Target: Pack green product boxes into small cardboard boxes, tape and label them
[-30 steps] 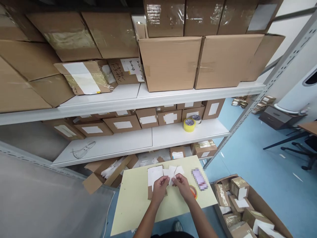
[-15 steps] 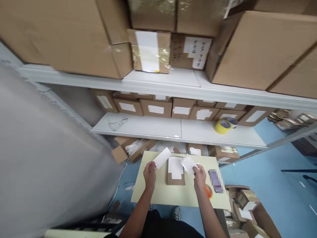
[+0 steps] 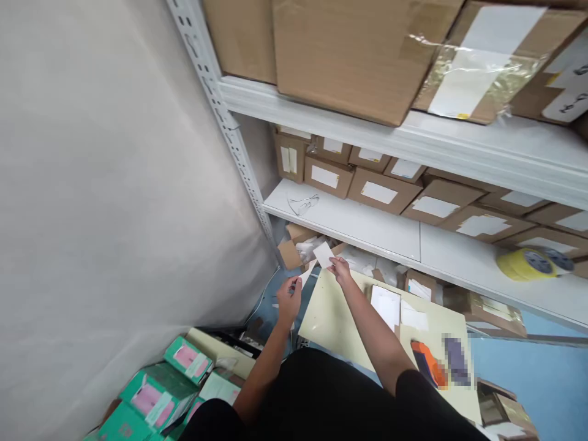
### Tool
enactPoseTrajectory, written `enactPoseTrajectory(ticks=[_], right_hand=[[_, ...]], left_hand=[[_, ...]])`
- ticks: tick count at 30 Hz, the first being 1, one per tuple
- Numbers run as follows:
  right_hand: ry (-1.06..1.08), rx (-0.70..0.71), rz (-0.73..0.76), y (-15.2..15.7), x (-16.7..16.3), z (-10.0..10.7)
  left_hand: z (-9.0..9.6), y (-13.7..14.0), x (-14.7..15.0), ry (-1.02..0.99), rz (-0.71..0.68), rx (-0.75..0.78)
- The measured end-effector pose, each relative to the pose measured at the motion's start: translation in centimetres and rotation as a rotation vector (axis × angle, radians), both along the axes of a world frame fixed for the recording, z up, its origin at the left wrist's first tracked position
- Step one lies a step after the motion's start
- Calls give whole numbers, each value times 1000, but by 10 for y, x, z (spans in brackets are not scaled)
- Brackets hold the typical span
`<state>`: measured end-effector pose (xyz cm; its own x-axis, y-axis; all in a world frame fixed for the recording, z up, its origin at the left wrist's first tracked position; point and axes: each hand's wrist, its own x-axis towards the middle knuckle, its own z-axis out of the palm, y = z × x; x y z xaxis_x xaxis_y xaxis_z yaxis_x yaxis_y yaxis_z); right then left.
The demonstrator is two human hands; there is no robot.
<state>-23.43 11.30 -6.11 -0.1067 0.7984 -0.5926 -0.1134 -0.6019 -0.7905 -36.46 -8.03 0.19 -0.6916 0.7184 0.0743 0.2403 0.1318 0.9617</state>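
Currently both bare hands are up in the air around the left end of the pale yellow flat surface (image 3: 328, 309), each pinched on its own piece. Left hand (image 3: 288, 299): thumb and fingers closed on a narrow-looking white paper-like slip (image 3: 307, 273), seen nearly edge-on and pointing up and away. Right hand (image 3: 340, 270): fingertips clamped on the near edge of a flat white rectangular paper-like piece (image 3: 324, 254), its broad face turned to view. The two pieces sit very close together at their ends; whether they touch, cannot tell. Behind them in view, under the shelf, lies an open brown cardboard carton (image 3: 289, 253) with whitish contents. Handling, by judgement: both pieces almost weightless, thin, bending readily, prone to crease or tear if tugged across the width. The rectangular one holds fairly flat from a single edge, so some stiffness is likely; any sticky backing is not discernible. Best hold is a light thumb-and-finger pinch at a margin or corner, leaving the middle untouched; squeezing the centre would likely buckle it. Dry paper should not slip much, though a draught could flutter a loosely held end. Farther right on the surface: a brown cardboard box with a white top label (image 3: 386, 305) and loose white slips (image 3: 414, 316) just beside it.
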Motion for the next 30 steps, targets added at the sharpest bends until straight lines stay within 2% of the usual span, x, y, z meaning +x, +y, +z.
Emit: enactPoseTrajectory(ticks=[3,5,7,9,12,16,20,22,24,26,28,30], right_hand=[[-21,-42,32,7,-41,-2],[-34,-45,32,-1,-49,-3],[-5,-43,56,-21,-42,-3],[91,-58,148,-48,-26,1],[237,-60,270,-95,6,15],[256,14,143,-142,45,35],[150,77,-154,-155,89,35],[80,84,-353,-157,114,28],[35,73,-505,-161,139,21],[34,49,-576,-166,161,15],[63,15,-584,-172,178,10],[94,-20,-580,-177,191,5]], left_hand=[[2,-15,-24,56,31,-2],[1,-23,-34,113,23,0],[-1,-27,-40,177,-4,12],[-4,-27,-40,243,-71,32],[-13,-19,-29,336,-273,58],[-25,2,11,491,-616,84],[-29,19,64,570,-808,125],[-30,23,86,523,-929,154],[-34,26,106,403,-984,132],[-42,29,122,212,-898,19],[-53,32,137,-37,-771,-147],[-66,36,150,-300,-748,-279]])
